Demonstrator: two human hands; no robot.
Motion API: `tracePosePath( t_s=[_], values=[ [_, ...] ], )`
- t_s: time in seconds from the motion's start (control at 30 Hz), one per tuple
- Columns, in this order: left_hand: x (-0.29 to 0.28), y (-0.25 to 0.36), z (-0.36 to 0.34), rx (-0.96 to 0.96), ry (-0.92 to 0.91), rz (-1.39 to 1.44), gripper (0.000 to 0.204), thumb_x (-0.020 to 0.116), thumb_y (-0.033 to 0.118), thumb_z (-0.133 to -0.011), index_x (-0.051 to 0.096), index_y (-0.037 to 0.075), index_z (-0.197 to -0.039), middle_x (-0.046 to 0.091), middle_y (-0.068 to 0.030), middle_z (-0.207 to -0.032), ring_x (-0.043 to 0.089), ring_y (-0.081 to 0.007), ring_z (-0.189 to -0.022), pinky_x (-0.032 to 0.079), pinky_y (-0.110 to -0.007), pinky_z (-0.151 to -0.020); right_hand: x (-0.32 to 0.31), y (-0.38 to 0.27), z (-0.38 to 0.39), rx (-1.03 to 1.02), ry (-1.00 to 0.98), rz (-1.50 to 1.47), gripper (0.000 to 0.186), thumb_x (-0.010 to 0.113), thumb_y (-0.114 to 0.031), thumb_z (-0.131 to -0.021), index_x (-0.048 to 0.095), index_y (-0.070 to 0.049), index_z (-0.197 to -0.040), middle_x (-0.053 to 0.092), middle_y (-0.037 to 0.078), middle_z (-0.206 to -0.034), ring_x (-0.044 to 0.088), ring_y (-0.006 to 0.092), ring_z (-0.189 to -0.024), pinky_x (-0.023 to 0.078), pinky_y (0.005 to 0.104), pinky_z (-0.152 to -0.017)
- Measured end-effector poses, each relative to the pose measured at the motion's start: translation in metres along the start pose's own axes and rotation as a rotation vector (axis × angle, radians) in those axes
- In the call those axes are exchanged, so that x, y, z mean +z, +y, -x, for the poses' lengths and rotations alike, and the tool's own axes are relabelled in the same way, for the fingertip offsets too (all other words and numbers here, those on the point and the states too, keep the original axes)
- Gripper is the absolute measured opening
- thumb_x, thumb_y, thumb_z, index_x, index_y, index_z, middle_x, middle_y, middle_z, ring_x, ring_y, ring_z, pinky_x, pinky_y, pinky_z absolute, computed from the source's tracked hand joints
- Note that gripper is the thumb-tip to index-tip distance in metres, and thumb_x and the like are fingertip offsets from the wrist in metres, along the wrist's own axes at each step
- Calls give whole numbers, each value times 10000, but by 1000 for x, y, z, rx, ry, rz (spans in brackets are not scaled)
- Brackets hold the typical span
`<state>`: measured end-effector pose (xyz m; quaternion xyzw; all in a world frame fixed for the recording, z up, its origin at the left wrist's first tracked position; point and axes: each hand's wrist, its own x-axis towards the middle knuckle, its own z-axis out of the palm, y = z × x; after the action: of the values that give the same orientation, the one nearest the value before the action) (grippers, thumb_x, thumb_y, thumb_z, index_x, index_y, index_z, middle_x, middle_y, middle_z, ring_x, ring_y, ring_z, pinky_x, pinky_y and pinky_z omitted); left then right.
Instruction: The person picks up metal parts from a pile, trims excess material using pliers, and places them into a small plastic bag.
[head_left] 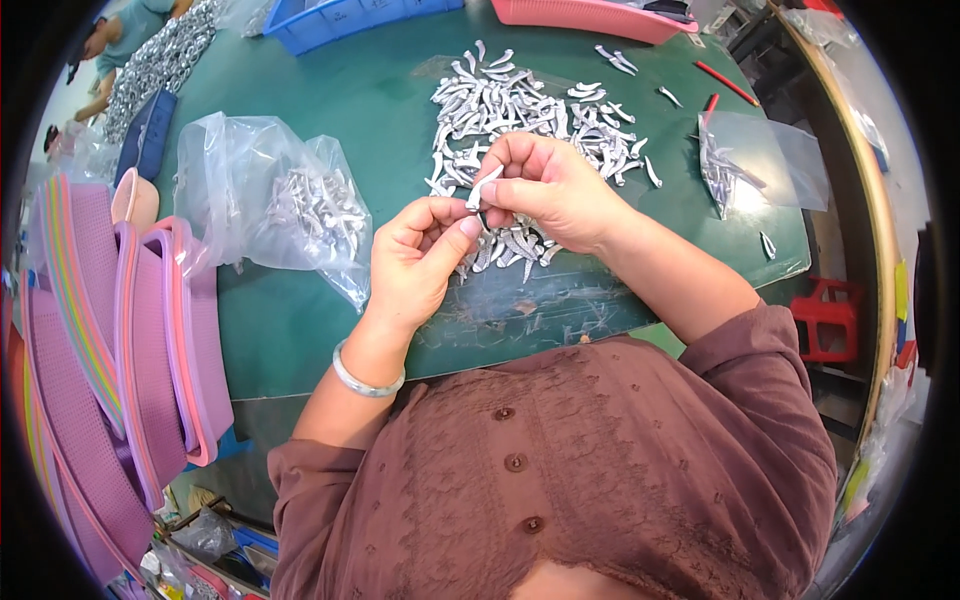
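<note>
Both my hands meet over the near side of a loose pile of small curved silver pieces (500,112) on the green table. Between the thumb and fingers of my right hand (550,188) is one curved silver piece (486,186), slanting, its thick end low. That end reaches the fingertips of my left hand (415,255). The left thumb and forefinger are pinched together there; a small dark bit shows beside them, too small to name. More silver pieces lie just under my hands, partly hidden by them.
Left on the green table (400,90) lies a clear bag (235,175) with silver pieces inside; a smaller bag (730,170) and red pens (727,83) lie right. Blue (350,22) and pink bins (590,18) stand behind. Purple baskets (130,340) stack at left. A person (140,35) sits far left.
</note>
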<state>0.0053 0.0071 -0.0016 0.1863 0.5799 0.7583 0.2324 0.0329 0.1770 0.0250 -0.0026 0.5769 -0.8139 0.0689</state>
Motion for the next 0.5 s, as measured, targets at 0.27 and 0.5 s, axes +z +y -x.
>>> tracePosePath(
  t_s=[0.27,0.5],
  values=[
    [-1,4,0,-35,67,80,114,599,45,-784,580,6,-889,601,-18,-753,556,-68,-629,437,-168,-554,1,4,3,-21,50,54,87,601,-77,-765,543,-20,-794,557,19,-691,531,78,-602,436,195,-550],
    [1,5,0,0,80,94,121,593,31,-779,568,9,-895,607,-43,-747,556,-82,-597,436,-185,-537,-1,4,5,-30,29,142,70,593,-62,-775,554,-9,-798,558,15,-697,527,67,-613,442,196,-561]
  ],
)
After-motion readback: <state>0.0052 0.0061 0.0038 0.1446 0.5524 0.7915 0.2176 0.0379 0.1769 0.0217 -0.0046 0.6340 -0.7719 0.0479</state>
